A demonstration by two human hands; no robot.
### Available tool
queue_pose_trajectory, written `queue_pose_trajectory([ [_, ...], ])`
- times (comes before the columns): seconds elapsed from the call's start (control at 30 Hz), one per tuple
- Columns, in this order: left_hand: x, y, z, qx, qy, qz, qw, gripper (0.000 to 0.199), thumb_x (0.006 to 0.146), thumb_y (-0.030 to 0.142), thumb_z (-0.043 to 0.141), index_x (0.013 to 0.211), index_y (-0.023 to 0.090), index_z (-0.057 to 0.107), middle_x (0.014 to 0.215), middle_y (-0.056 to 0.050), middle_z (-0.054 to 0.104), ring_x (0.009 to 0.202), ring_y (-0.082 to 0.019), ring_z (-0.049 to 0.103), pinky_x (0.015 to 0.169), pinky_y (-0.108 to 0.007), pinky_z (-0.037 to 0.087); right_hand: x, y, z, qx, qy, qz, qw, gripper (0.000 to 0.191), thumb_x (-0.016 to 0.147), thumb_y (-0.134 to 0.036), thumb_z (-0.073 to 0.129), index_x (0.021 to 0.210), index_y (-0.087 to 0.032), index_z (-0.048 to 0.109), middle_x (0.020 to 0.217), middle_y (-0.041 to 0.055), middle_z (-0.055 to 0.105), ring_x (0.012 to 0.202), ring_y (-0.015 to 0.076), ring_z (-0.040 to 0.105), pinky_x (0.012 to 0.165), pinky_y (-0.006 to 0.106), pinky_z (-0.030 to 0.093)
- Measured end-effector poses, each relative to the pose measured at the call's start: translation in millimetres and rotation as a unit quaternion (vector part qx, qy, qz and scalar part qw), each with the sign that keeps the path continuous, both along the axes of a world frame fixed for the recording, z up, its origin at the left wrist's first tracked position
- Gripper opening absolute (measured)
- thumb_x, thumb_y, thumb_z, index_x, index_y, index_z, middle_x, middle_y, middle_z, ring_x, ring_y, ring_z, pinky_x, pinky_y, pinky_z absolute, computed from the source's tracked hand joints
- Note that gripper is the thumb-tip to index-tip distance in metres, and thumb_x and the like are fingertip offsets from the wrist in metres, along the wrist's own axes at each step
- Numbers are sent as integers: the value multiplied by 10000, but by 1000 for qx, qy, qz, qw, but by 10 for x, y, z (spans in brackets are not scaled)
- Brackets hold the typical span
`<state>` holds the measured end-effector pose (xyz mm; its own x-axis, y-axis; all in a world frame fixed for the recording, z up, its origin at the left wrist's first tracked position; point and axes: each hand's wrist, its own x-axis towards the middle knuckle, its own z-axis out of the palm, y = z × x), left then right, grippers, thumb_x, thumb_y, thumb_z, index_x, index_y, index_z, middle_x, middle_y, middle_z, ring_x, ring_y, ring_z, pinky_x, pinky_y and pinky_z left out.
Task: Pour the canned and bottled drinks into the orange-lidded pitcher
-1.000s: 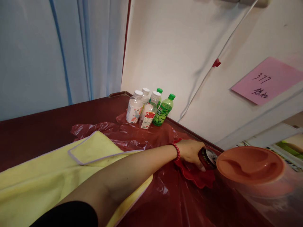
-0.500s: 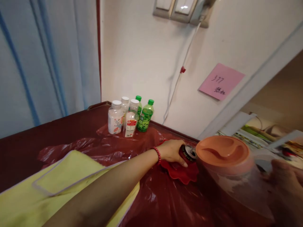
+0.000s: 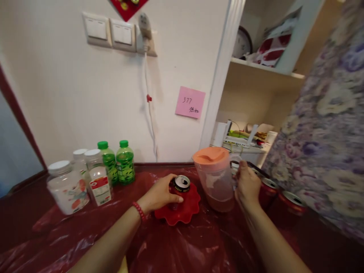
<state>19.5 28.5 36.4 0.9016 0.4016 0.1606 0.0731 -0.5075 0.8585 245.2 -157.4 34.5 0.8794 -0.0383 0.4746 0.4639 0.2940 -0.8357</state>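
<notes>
My left hand, with a red bead bracelet at the wrist, is wrapped round a dark red can with an opened top. The can is upright over a red scalloped dish. To the right, my right hand grips the handle of a clear plastic pitcher. The pitcher has an orange lid and some brownish liquid low inside. Whether its base touches the table cannot be made out.
White-capped jars and green bottles stand at the left. Red cans stand beyond my right forearm. Red plastic film covers the table. A wall and a shelf are behind.
The view has turned right, bringing the shelf and red cans into sight. The pitcher now appears farther from the camera and more upright. My left hand still holds the can.
</notes>
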Motion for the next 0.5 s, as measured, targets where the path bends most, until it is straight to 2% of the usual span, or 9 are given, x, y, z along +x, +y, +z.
queue_pose_trajectory([
  [0.1, 14, 4, 24, -7, 3, -11, 1000, 628, 624, 252, 813, 1205, 176, 589, 1237, -83, 685, 1138, -267, 629, 1034, -394, 444, 0, 75, -72, 46, 24, 20, 998, 632, 738, -777, 680, 589, -214, 434, 523, -90, 371, 482, 87, 350, 468, 232, 326],
  [0.23, 22, 9, 38, 2, 11, -10, 1000, 627, 642, 278, 803, 1216, 176, 573, 1262, -96, 673, 1175, -279, 614, 1067, -411, 423, 42, 163, -217, 90, 39, 41, 994, 576, 849, -692, 648, 631, -201, 441, 545, -96, 368, 462, 71, 322, 444, 210, 271],
  [0.37, 32, 32, 26, 10, 16, -9, 1000, 635, 664, 296, 800, 1238, 175, 557, 1277, -101, 669, 1184, -281, 615, 1075, -418, 427, 114, 228, -347, 126, 53, 48, 989, 500, 962, -566, 590, 663, -188, 456, 570, -92, 378, 452, 66, 339, 431, 192, 280],
  [0.5, 48, 65, 18, 10, 18, -20, 1000, 648, 672, 318, 807, 1249, 182, 547, 1303, -110, 656, 1219, -289, 601, 1099, -425, 412, 157, 272, -423, 151, 66, 45, 985, 470, 988, -537, 568, 694, -182, 478, 581, -93, 379, 443, 63, 337, 420, 186, 285],
])
